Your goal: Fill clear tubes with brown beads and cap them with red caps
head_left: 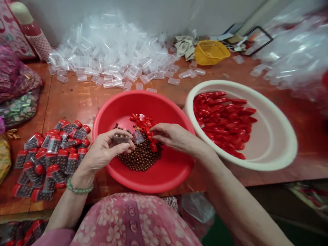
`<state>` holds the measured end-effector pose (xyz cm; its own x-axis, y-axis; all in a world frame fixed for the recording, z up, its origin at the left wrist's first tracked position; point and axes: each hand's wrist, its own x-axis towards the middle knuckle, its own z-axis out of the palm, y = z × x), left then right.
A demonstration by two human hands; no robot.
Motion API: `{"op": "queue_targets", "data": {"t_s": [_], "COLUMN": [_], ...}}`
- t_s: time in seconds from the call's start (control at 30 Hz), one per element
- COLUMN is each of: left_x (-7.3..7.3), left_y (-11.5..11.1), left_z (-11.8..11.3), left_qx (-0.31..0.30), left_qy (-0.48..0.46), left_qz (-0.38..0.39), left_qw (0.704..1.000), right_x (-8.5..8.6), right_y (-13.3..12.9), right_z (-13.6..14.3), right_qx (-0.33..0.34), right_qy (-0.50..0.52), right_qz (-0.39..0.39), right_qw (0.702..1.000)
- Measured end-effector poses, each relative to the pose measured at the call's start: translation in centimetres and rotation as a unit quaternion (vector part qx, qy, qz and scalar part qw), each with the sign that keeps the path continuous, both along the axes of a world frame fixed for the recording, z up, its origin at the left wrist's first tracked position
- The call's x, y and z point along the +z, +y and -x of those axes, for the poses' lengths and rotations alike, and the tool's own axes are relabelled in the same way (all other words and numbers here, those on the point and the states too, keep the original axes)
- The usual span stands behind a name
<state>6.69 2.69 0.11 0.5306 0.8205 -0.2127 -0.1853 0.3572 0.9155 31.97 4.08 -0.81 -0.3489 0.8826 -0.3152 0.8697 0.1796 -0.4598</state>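
My left hand (107, 147) is closed around a small clear plastic container (121, 137) with brown balls inside, held above the near left of a red basin (176, 171). In the basin lie many small round brown balls (139, 155), with several red caps (143, 120) at their far side and a clear piece of plastic (138, 136) on top. My right hand (174, 136) hovers over the basin's right part, its fingers bent toward the red caps. Whether the fingertips grip one of these caps cannot be made out.
Filled containers with red caps (53, 150) are heaped at the left. A white basin (271, 164) of red caps stands at the right. Clear empty containers (110, 61) pile up at the back, near a yellow basket (211, 53). Plastic bags (17, 82) lie far left.
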Motion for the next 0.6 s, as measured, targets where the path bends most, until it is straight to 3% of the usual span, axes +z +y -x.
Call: {"op": "queue_targets", "data": {"t_s": [0.1, 0.23, 0.4, 0.6], "left_x": [0.0, -0.2, -0.9, -1.0], "left_y": [0.2, 0.1, -0.1, -0.2], "left_z": [-0.4, -0.4, 0.1, 0.2], "left_qx": [-0.005, -0.002, -0.03, -0.013], "left_qy": [0.007, -0.039, -0.091, -0.107], "left_qz": [0.007, 0.033, 0.055, 0.088], "left_qw": [1.0, 0.999, 0.994, 0.99], "right_x": [-0.5, -2.0, -3.5, -3.2], "right_y": [0.3, 1.0, 2.0, 2.3], "right_z": [0.8, 2.0, 2.6, 2.0], "right_qx": [0.043, 0.025, 0.036, 0.001], "right_qy": [-0.143, -0.222, -0.251, -0.239], "right_qz": [0.014, 0.007, 0.014, -0.026], "right_qw": [0.989, 0.975, 0.967, 0.971]}}
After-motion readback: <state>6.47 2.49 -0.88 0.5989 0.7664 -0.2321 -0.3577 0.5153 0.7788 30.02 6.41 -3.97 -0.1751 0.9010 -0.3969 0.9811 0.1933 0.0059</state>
